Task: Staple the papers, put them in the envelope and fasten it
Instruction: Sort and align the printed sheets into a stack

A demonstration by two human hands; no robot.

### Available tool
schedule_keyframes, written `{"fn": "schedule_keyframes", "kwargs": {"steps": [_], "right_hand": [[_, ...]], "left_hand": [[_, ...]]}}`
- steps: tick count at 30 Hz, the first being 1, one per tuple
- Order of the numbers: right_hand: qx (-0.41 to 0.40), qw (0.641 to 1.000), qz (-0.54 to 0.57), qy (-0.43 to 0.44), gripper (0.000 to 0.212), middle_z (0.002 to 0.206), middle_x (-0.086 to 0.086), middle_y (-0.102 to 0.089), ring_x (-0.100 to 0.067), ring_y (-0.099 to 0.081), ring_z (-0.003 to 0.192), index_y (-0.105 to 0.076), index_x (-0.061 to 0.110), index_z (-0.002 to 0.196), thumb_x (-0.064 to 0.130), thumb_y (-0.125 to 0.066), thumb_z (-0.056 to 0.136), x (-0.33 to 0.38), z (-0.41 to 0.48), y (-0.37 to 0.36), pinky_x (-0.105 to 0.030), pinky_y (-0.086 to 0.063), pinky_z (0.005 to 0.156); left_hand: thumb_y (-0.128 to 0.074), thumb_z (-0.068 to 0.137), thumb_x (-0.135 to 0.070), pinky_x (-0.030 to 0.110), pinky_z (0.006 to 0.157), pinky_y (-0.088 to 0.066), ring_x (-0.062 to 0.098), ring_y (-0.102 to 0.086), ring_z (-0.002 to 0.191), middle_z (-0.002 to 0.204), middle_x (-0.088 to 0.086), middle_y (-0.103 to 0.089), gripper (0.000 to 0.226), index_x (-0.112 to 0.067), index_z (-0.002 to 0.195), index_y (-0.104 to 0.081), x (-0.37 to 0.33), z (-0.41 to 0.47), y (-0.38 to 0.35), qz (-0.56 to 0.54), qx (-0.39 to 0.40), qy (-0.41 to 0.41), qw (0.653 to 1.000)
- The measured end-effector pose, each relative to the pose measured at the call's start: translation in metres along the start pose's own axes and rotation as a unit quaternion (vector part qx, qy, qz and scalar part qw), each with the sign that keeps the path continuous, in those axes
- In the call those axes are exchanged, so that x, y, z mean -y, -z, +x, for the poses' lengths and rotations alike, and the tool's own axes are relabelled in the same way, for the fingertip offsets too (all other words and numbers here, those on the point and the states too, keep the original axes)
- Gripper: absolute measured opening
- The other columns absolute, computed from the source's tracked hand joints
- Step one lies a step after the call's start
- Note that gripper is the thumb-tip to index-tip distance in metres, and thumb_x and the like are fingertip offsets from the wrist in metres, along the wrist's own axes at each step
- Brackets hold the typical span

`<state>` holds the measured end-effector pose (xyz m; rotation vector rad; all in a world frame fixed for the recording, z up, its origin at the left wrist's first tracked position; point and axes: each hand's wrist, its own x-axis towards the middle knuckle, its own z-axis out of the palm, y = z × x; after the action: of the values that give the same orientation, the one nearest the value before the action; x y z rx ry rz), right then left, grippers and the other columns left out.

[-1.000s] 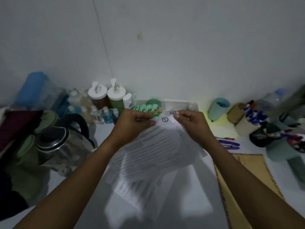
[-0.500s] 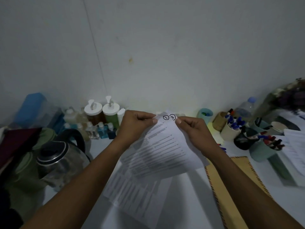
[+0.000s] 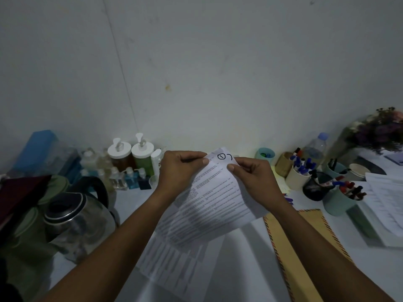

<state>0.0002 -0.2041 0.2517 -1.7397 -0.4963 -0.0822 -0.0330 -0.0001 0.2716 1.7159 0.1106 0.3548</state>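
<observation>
I hold a few printed white papers [image 3: 213, 203] up over the white table, fanned out and hanging down toward me. My left hand [image 3: 178, 171] pinches their top edge on the left, and my right hand [image 3: 250, 175] pinches the top right corner, where circled numbers are written. A brown envelope [image 3: 292, 240] with a striped border lies flat on the table under my right forearm. No stapler shows in view.
A steel kettle [image 3: 74, 219] stands at the left beside dark cloth. Pump bottles [image 3: 130, 155] and small bottles line the wall. Cups of pens [image 3: 298, 173] and markers crowd the right, with a paper stack [image 3: 386, 203] and flowers [image 3: 379, 129] beyond.
The view has tilted up and to the right, showing more of the right side. My fingers have shifted the top corners, so the second circled number is now partly covered.
</observation>
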Motion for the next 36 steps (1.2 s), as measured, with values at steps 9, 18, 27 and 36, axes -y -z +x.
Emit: {"fn": "schedule_keyframes", "kwargs": {"steps": [9, 18, 27, 36], "right_hand": [[0.008, 1.000, -0.025, -0.010, 0.023, 0.103, -0.001, -0.077, -0.025, -0.071, 0.099, -0.075, 0.016, 0.112, 0.015, -0.054, 0.102, -0.005, 0.005, -0.005, -0.045, -0.057, 0.087], [0.038, 0.998, -0.044, -0.001, 0.027, 0.109, 0.006, -0.076, -0.013, -0.070, 0.102, -0.071, 0.023, 0.117, 0.018, -0.047, 0.105, -0.003, 0.008, -0.010, -0.037, -0.056, 0.090], [0.060, 0.995, -0.076, -0.006, 0.028, 0.110, 0.005, -0.075, -0.011, -0.068, 0.102, -0.070, 0.020, 0.117, 0.019, -0.045, 0.106, -0.003, 0.009, -0.013, -0.036, -0.053, 0.092], [0.063, 0.995, -0.067, -0.047, 0.029, 0.093, -0.013, -0.074, -0.014, -0.065, 0.080, -0.071, 0.004, 0.101, 0.017, -0.045, 0.106, -0.017, -0.003, -0.014, -0.027, -0.049, 0.072]], "left_hand": [[-0.079, 0.080, -0.012, 0.037, 0.090, -0.058, 0.010, -0.073, 0.094, 0.100, 0.002, -0.077, 0.024, -0.010, 0.104, -0.076, 0.003, 0.000, -0.008, -0.004, -0.034, -0.035, 0.999], [-0.077, 0.083, -0.015, 0.035, 0.093, -0.057, 0.008, -0.071, 0.099, 0.107, 0.002, -0.075, 0.027, -0.011, 0.109, -0.074, 0.009, 0.003, -0.007, 0.041, -0.037, -0.063, 0.996], [-0.076, 0.085, -0.015, 0.036, 0.091, -0.058, 0.011, -0.071, 0.101, 0.110, 0.004, -0.074, 0.028, -0.011, 0.112, -0.073, 0.015, 0.003, -0.006, 0.054, -0.023, -0.056, 0.997], [-0.082, 0.076, -0.010, 0.034, 0.087, -0.059, 0.015, -0.075, 0.087, 0.091, 0.003, -0.079, 0.024, -0.009, 0.100, -0.078, 0.017, 0.006, 0.004, 0.010, 0.041, 0.055, 0.998]]}}
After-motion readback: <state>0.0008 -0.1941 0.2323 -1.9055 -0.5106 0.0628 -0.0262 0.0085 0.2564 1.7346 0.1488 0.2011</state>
